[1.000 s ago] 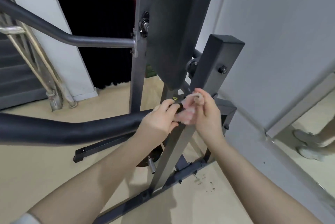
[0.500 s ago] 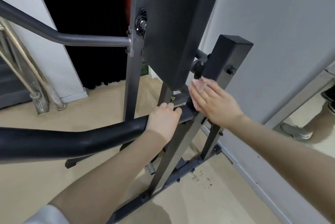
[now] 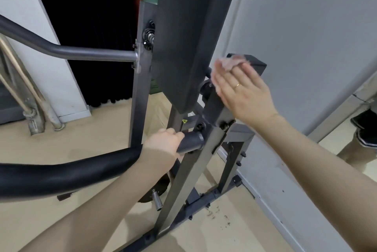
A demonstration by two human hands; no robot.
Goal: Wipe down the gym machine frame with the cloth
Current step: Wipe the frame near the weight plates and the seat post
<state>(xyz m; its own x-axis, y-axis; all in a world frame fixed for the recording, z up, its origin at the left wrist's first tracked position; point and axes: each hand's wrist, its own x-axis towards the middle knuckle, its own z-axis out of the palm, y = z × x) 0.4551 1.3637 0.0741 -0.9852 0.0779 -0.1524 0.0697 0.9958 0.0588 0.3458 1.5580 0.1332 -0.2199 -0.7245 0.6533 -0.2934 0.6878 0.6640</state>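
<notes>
Left of the slanted frame post: padded black bar, w/ left hand wrapped round it near its grey end. On the post itself, upper part: right hand, fingers straight, pressing a pinkish cloth flat against the metal just below the black cap.
</notes>
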